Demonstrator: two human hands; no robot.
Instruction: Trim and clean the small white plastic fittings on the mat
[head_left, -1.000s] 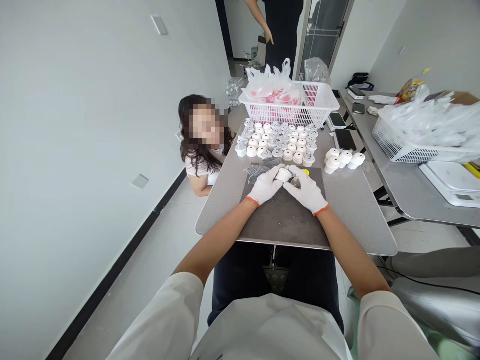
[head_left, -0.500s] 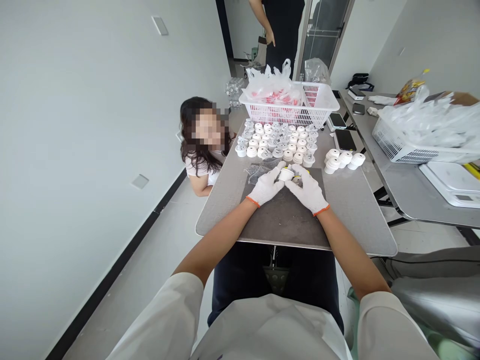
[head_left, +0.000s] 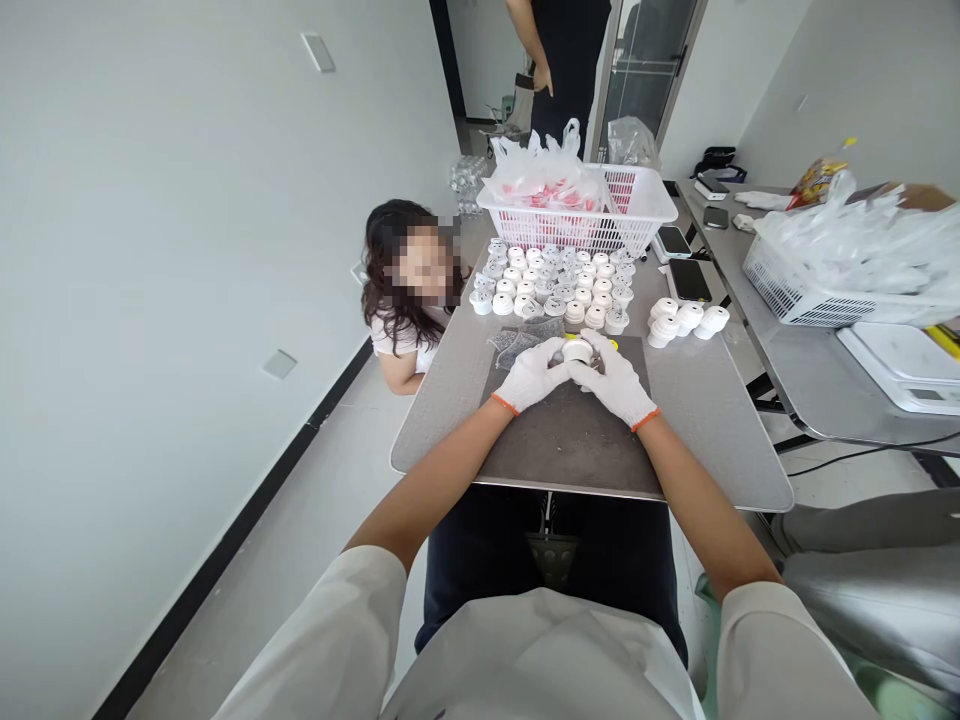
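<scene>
Between my two gloved hands is a round white plastic piece [head_left: 577, 351], held over a dark mat [head_left: 570, 440]. My left hand [head_left: 531, 376] closes on it from the left. From the right, the fingers and thumb of my right hand [head_left: 616, 382] grip it too. Both hands wear white knit gloves with orange cuffs. A grey mesh cloth [head_left: 517, 343] lies beyond my left hand. Just past my right fingers a bit of something yellow [head_left: 614, 344] shows, mostly hidden. Rows of similar white round pieces [head_left: 556, 306] stand farther back on the table.
A white basket [head_left: 637, 215] with plastic bags stands at the table's far end. Several white pieces [head_left: 664, 327] and a phone [head_left: 688, 281] are on the right. A person [head_left: 405, 300] is at the left edge. Another table [head_left: 840, 400] holds a basket and a white scale [head_left: 900, 365].
The white piece has turned from tilted on its side to its round face upward. Both hands have shifted slightly around it. At the left, the person's head has moved a little.
</scene>
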